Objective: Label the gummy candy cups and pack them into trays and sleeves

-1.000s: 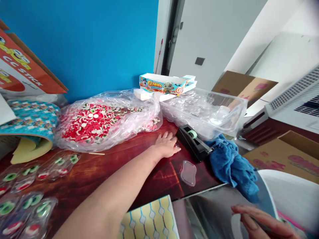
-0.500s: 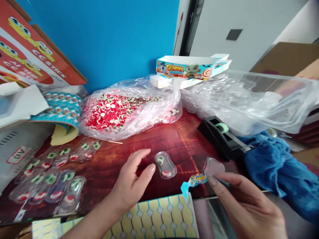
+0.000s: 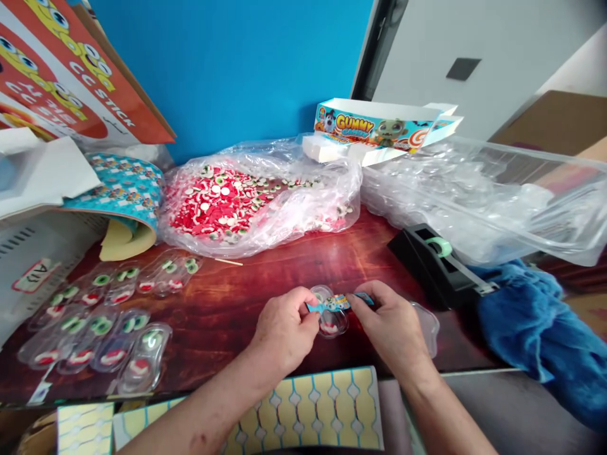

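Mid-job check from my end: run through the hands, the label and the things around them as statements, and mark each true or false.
1. The left hand and right hand both hold the label. True.
2. The label is well away from any clear pack. False: it is held across a clear pack.
3. The cloth lies beside the tape dispenser. True.
4. The tape dispenser stands left of the left hand. False: it stands beyond the right hand, to its right.
5. The bag lies left of the clear tub. True.
6. Only white pieces show in the bag. False: red and green show too.
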The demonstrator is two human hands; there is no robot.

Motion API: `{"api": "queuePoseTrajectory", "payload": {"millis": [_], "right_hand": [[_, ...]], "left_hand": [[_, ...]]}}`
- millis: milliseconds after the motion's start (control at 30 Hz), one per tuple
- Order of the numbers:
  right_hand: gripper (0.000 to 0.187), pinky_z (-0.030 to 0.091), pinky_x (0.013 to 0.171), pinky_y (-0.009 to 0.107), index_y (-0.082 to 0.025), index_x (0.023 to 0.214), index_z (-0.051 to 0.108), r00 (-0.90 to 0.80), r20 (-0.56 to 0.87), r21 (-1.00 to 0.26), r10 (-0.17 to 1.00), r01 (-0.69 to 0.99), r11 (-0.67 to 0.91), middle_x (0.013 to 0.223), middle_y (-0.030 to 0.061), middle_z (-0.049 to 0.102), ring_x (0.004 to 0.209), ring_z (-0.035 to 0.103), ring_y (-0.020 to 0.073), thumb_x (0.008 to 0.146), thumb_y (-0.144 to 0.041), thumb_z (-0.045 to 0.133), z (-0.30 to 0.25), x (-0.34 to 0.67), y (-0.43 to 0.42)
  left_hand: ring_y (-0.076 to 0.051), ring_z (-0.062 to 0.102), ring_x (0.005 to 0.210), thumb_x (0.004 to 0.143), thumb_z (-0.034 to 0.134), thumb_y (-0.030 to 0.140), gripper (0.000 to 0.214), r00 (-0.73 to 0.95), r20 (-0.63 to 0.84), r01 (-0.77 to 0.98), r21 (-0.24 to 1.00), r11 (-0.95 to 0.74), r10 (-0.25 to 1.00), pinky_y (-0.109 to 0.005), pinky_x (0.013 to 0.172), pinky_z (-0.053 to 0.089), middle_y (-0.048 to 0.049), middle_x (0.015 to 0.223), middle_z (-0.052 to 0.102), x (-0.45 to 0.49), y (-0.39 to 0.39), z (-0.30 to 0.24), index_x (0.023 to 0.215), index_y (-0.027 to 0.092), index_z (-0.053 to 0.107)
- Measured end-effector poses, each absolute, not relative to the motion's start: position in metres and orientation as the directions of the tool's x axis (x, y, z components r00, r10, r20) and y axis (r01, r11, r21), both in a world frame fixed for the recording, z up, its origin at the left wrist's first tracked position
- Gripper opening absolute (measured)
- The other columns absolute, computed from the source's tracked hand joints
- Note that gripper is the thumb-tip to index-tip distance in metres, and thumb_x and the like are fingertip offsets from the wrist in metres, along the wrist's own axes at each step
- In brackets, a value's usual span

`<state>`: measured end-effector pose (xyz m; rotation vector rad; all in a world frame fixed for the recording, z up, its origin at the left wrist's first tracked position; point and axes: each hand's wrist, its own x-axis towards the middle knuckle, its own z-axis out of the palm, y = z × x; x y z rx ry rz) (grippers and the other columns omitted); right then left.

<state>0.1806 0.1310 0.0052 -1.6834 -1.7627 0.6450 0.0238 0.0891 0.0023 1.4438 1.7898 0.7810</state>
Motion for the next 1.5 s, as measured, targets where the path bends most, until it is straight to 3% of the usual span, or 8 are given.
{"api": "queuePoseTrajectory", "payload": {"millis": [167,333,567,700,900,1167,1367,1500], "right_hand": [[0.019,0.037,0.045,0.021,-0.019,0.061,0.056,-0.041,0.028,-0.804,0.999,0.593,0.047,0.051,-0.0028,0.054,0.048,0.048,0.0111,0.070,-0.036,0.057,0.005,0.181,0.132],[0.019,0.040,0.045,0.021,-0.018,0.065,0.057,-0.120,0.033,-0.950,0.992,0.303,0.068,0.056,-0.0019,0.056,0.049,0.048,0.0103,0.066,-0.035,0.066,0.019,0.186,0.127],[0.018,0.047,0.049,0.023,-0.019,0.068,0.058,-0.144,0.099,-0.995,0.985,0.019,0.103,0.064,-0.0001,0.061,0.054,0.054,0.0112,0.064,-0.030,0.071,0.031,0.187,0.123],[0.021,0.042,0.047,0.022,-0.018,0.067,0.057,-0.090,0.014,-0.972,0.996,0.234,0.035,0.058,-0.0014,0.058,0.051,0.051,0.0114,0.066,-0.037,0.067,0.012,0.187,0.125],[0.019,0.038,0.049,0.023,-0.020,0.062,0.056,-0.048,0.083,-0.751,0.995,0.653,0.094,0.051,-0.0034,0.055,0.048,0.049,0.0111,0.073,-0.034,0.055,-0.012,0.182,0.124],[0.017,0.037,0.052,0.025,-0.021,0.060,0.053,-0.207,0.221,-0.537,0.953,0.790,0.296,0.058,0.0006,0.059,0.055,0.053,0.0149,0.075,-0.027,0.048,-0.026,0.181,0.130],[0.018,0.039,0.056,0.024,-0.021,0.068,0.057,-0.144,0.209,-0.677,0.967,0.692,0.249,0.063,-0.0003,0.062,0.057,0.054,0.0133,0.079,-0.032,0.049,-0.011,0.180,0.121],[0.017,0.037,0.055,0.023,-0.020,0.063,0.054,-0.198,0.223,-0.642,0.955,0.707,0.296,0.061,-0.0006,0.060,0.055,0.052,0.0122,0.077,-0.027,0.048,-0.009,0.175,0.124]], "left_hand": [[-0.011,0.049,0.061,0.074,0.054,0.023,0.010,-0.177,-0.038,0.637,0.757,0.144,0.983,-0.024,0.059,0.038,0.0014,0.073,0.059,0.020,0.091,0.006,0.082,0.020,0.061],[-0.012,0.048,0.068,0.069,0.064,0.032,0.049,-0.069,-0.047,0.550,0.832,0.078,0.996,-0.025,0.063,0.041,-0.0034,0.098,0.057,0.007,0.095,0.007,0.114,0.020,0.053],[-0.009,0.048,0.061,0.071,0.061,0.033,0.021,0.191,-0.186,0.143,0.977,0.160,0.964,-0.022,0.060,0.039,0.0002,0.068,0.058,-0.001,0.097,0.019,0.077,0.014,0.063],[-0.009,0.044,0.053,0.080,0.048,0.039,0.031,0.169,-0.240,0.414,0.898,0.152,0.956,-0.021,0.050,0.032,0.0005,0.058,0.055,0.001,0.097,0.023,0.067,0.015,0.063],[-0.017,0.057,0.062,0.081,0.045,0.039,0.031,-0.011,-0.227,0.859,0.496,0.125,0.974,-0.027,0.057,0.037,-0.0043,0.066,0.065,0.021,0.104,0.016,0.071,0.020,0.067],[-0.028,0.064,0.076,0.082,0.042,0.038,0.033,0.009,-0.265,0.963,0.261,0.063,0.964,-0.037,0.063,0.046,-0.0108,0.078,0.069,0.031,0.111,0.013,0.081,0.019,0.070],[-0.025,0.063,0.075,0.083,0.040,0.040,0.034,0.003,-0.183,0.958,0.283,0.050,0.983,-0.036,0.067,0.046,-0.0066,0.077,0.068,0.027,0.097,0.024,0.076,0.022,0.068],[-0.024,0.064,0.074,0.083,0.040,0.041,0.034,-0.062,-0.199,0.959,0.258,0.113,0.978,-0.033,0.063,0.045,-0.0060,0.076,0.069,0.026,0.094,0.018,0.074,0.023,0.068]]}}
